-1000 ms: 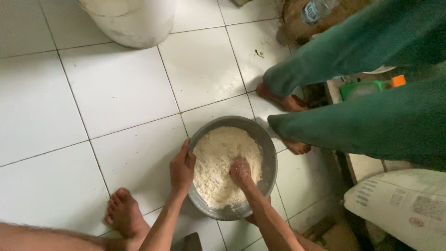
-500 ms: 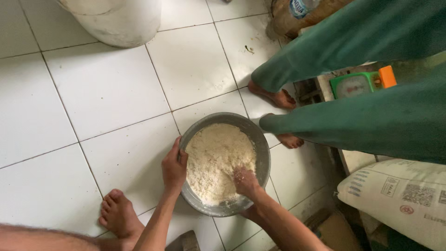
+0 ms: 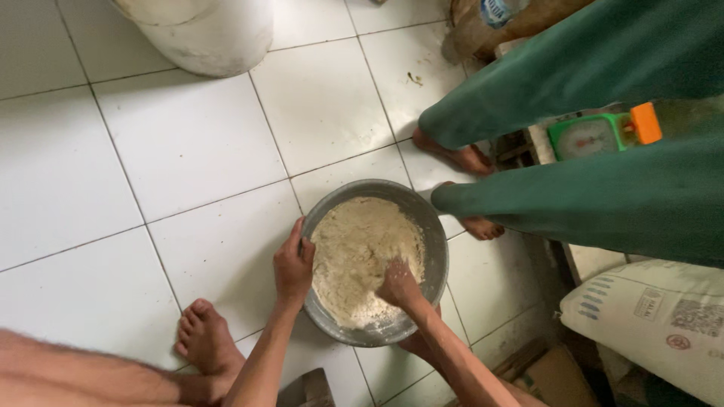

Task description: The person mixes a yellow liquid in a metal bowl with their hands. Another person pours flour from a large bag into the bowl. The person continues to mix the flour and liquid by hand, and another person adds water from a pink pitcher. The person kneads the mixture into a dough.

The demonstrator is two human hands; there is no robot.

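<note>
At the bottom of the frame our bare foot (image 3: pixel 202 339) rests on the white tiled floor (image 3: pixel 188 143), and just above it our left hand (image 3: pixel 292 264) curls its fingers over the near rim of the grey metal bowl (image 3: pixel 434 241), gripping it to steady it. Our right hand (image 3: pixel 398 285) is buried in the pale, crumbly flour mixture (image 3: pixel 354 249), fingers bunched and dusted white, though we cannot tell how tightly they close. We judge that we are in the middle of mixing by hand; the next move calls for turning loose flour in from the edges while the bowl stays braced. The mix looks dry, coarse and uneven, filling the bowl at lower centre. Beyond, at right, stand another person's feet (image 3: pixel 460 157) in green trousers, near a green scale (image 3: pixel 588 136) and a white sack (image 3: pixel 656 316); a white tub (image 3: pixel 204 30) sits at the upper left.
</note>
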